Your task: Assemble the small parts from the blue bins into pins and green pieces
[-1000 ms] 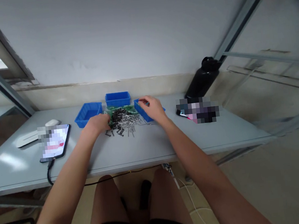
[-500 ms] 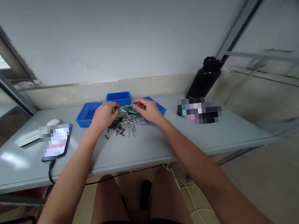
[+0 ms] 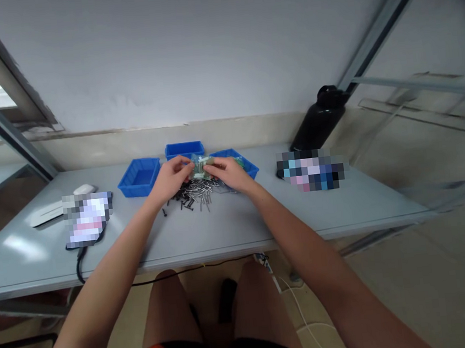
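My left hand (image 3: 173, 176) and my right hand (image 3: 228, 172) pinch a small clear plastic bag (image 3: 200, 166) between them, raised over the desk. Pale, narrow pieces show inside it; their kind is too small to tell. Just below the bag lies a loose pile of silver nails (image 3: 201, 190), with dark screws (image 3: 186, 204) along its left side. Something green (image 3: 238, 162) shows behind my right hand, at the right blue tray (image 3: 250, 167), partly hidden by that hand.
More blue trays stand on the grey desk (image 3: 209, 232): one at the left (image 3: 139, 178) and one at the back (image 3: 184, 149). A phone (image 3: 90, 219) with a cable, a white case (image 3: 84, 189) and a black bottle (image 3: 318, 120) are farther out.
The green packet between my hands is no longer there; a clear bag with pale pieces is held instead. Green now shows by the right tray. My fingers have closed in nearer each other.
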Available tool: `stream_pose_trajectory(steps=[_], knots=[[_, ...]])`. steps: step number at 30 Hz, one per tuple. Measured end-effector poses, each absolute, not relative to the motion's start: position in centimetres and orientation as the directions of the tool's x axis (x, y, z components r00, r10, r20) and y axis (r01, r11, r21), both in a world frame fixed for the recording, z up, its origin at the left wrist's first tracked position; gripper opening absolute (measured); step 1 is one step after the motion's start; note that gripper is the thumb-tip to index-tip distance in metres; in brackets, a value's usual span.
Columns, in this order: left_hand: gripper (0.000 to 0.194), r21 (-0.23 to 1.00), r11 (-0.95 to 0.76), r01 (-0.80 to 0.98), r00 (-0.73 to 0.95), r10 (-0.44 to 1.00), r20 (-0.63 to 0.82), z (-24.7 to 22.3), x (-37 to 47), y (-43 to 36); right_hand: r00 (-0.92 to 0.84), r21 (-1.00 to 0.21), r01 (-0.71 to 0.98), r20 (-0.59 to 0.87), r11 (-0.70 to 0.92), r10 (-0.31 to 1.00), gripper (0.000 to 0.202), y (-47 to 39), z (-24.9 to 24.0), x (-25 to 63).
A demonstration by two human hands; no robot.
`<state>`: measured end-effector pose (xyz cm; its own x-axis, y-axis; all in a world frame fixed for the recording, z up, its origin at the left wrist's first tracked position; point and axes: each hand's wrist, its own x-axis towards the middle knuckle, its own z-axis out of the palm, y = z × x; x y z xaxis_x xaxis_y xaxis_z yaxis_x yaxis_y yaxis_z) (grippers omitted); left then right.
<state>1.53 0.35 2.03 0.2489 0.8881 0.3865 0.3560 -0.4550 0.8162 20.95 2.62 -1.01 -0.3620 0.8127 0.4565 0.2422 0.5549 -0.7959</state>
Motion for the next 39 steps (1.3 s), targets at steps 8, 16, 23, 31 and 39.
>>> stream_pose_trajectory(steps=[8, 16, 23, 31, 39], knots=[[0.03, 0.914, -0.315, 0.257, 0.214, 0.94, 0.264, 1.96, 1.82, 0.28, -0.369, -0.791, 0.264, 0.446, 0.552, 0.816, 0.032, 2.77, -0.84, 21.23], [0.03, 0.937, -0.273, 0.217, 0.22, 0.949, 0.226, 2.07, 1.8, 0.16, -0.385, -0.789, 0.245, 0.455, 0.564, 0.803, 0.022, 2.85, -0.86, 21.05], [0.014, 0.935, -0.284, 0.213, 0.19, 0.951, 0.246, 2.31, 1.64, 0.23, -0.347, -0.855, 0.1, 0.449, 0.509, 0.823, 0.028, 2.96, -1.02, 20.56], [0.015, 0.902, -0.356, 0.243, 0.214, 0.927, 0.308, 1.93, 1.5, 0.48, -0.335, -0.905, 0.061, 0.378, 0.42, 0.863, 0.034, 2.98, -0.97, 20.81], [0.007, 0.886, -0.394, 0.243, 0.267, 0.905, 0.33, 1.69, 1.62, 0.47, -0.352, -0.922, 0.129, 0.302, 0.366, 0.886, 0.04, 3.26, -1.27, 20.85]])
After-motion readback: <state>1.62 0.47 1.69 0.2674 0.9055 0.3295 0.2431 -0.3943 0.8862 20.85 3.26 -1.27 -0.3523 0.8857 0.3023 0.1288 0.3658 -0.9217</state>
